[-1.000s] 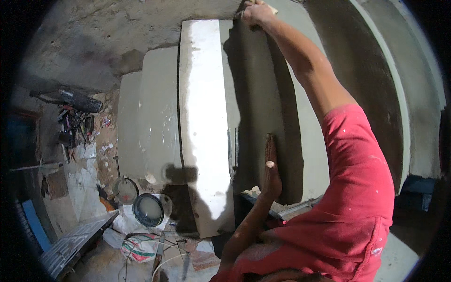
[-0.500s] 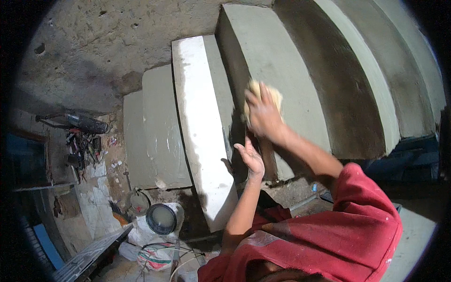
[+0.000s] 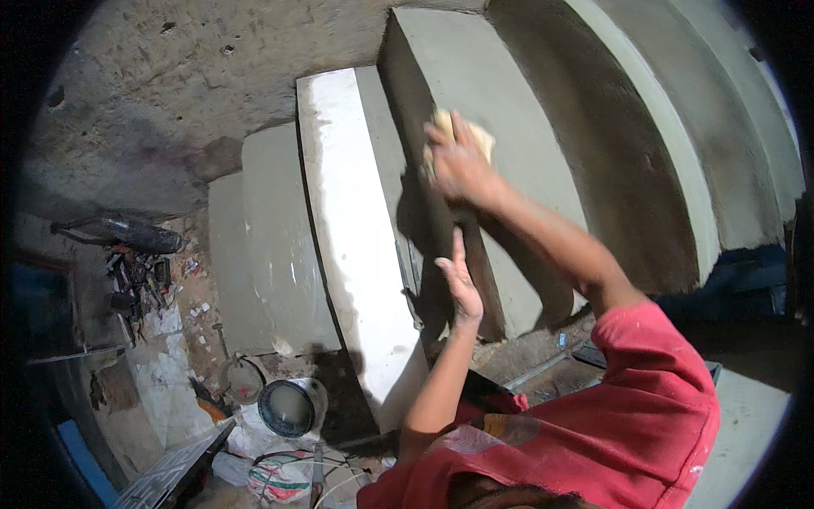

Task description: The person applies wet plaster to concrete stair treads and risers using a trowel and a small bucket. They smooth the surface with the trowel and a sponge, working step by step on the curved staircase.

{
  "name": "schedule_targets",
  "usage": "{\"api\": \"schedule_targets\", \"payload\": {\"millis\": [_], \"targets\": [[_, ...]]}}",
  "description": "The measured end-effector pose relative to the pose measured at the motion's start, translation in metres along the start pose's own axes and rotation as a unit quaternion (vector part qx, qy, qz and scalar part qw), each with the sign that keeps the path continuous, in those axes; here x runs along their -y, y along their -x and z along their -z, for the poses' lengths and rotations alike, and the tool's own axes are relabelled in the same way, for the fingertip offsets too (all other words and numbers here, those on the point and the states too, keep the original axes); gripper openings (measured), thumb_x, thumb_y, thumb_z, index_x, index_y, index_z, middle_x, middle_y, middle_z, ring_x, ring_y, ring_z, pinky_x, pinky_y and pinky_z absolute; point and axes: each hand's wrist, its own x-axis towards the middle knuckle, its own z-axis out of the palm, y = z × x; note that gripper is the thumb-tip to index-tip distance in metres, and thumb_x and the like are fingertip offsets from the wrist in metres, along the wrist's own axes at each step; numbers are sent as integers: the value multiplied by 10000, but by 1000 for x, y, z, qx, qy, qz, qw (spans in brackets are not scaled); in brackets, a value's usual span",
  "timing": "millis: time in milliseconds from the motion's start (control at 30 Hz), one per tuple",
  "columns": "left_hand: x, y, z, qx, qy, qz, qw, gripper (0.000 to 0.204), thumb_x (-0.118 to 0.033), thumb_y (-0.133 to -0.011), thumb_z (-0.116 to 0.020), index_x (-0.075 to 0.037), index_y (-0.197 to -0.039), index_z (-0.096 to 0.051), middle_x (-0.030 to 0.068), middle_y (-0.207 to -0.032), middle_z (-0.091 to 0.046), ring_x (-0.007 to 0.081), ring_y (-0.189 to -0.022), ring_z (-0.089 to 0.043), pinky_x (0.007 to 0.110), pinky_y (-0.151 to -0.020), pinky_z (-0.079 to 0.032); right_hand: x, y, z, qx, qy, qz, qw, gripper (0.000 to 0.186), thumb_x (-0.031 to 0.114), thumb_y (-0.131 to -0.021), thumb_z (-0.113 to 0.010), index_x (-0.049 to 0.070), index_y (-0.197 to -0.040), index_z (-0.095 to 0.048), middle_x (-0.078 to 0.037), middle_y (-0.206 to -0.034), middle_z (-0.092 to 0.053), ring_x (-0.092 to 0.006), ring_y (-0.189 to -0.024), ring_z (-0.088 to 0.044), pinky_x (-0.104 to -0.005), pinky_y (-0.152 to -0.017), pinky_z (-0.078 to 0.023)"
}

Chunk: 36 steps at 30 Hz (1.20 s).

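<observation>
My right hand [image 3: 462,171] is closed over a pale yellow sponge [image 3: 483,142], pressing it to the front edge of a grey cement step [image 3: 509,110]. Lower down, my left hand [image 3: 461,287] is open, fingers stretched upward beside the dark riser of the same step. Nothing shows in its palm; whether the fingertips touch the riser I cannot tell. Left of the hands, a long white board [image 3: 348,195] lies on the step below. A thin metal tool [image 3: 409,265], partly in shadow, lies between the board and the riser.
More cement steps [image 3: 721,110] rise to the right; lower wet-looking ones [image 3: 288,263] descend left. A rough wall [image 3: 212,76] borders the far side. At lower left stand a bucket [image 3: 287,409], a round pan [image 3: 242,379], a sack [image 3: 280,477] and a heap of tools [image 3: 140,276].
My right hand and the sponge have moved up and slightly left along the step's edge. My left hand has shifted slightly, its fingers now pointing more upward.
</observation>
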Motion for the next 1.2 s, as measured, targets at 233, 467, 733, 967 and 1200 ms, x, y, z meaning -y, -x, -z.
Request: {"api": "schedule_targets", "payload": {"millis": [233, 467, 733, 967, 1200], "targets": [[-23, -26, -16, 52, -309, -23, 949, 842, -439, -1092, -488, 21, -1669, -83, 261, -1743, -65, 381, -1623, -74, 480, -1306, -76, -153, -280, -76, 13, 12, -70, 997, 441, 428, -933, -582, 61, -1052, -795, -123, -1426, -653, -448, -1347, -498, -592, -1149, -344], [-27, -29, -21, 67, -269, 15, 961, 876, -411, -1076, -507, 22, -1669, -28, 275, -1740, -28, 402, -1621, -34, 494, -1306, -60, -201, -359, -113, -76, 88, 0, 993, 238, 299, -901, -591, 236, -753, -766, -50, -866, -767, -299, -948, -718, -638, -1088, -392], [-17, -20, -10, 58, -226, -14, 972, 813, -511, -1100, -326, 5, -1674, -71, 208, -1758, -38, 335, -1630, -25, 455, -1309, -29, -127, -247, -75, 8, 14, -104, 994, 326, 361, -907, -581, 138, -995, -802, -101, -1225, -712, -370, -1228, -573, -561, -1132, -351], [-5, 28, 0, 30, -83, 34, 996, 927, -709, -1070, -112, -7, -1675, -120, 146, -1769, -61, 280, -1634, -14, 422, -1304, 23, -13, -30, -16, -76, -111, -90, 987, 383, 328, -824, -653, 71, -1061, -809, -137, -1549, -548, -549, -1539, -235, -626, -1281, -163], [-3, 78, 30, -87, -50, 133, 986, 991, -764, -1044, -130, 6, -1666, -173, 173, -1747, -163, 274, -1622, -99, 429, -1306, -32, 115, 169, 85, -30, -137, -107, 984, 473, 236, -780, -695, -88, -1118, -759, -172, -1542, -532, -511, -1552, -235, -604, -1284, -211]]}}
